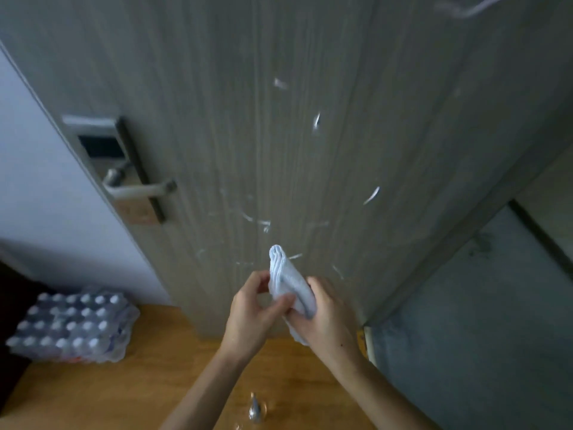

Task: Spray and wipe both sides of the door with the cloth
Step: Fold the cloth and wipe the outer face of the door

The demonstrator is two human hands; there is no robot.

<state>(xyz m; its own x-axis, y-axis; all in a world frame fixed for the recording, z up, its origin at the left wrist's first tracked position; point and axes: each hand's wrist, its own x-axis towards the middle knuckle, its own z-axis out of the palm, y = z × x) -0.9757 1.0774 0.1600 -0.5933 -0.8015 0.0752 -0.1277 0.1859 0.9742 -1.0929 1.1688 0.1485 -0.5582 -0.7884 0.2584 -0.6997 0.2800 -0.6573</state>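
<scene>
Both hands hold a folded pale-blue cloth (290, 285) low in front of the grey wood-grain door (279, 135): the left hand (251, 315) has its grip pinched on the cloth's near edge with thumb and fingers, and the right hand (325, 318) has its grip wrapped round the cloth from the other side. White smears (371, 195) streak the door face, right of the silver lever handle (139, 190) on its metal lock plate. On the wooden floor (161, 383) to the left lies a shrink-wrapped pack of bottles (74, 327).
</scene>
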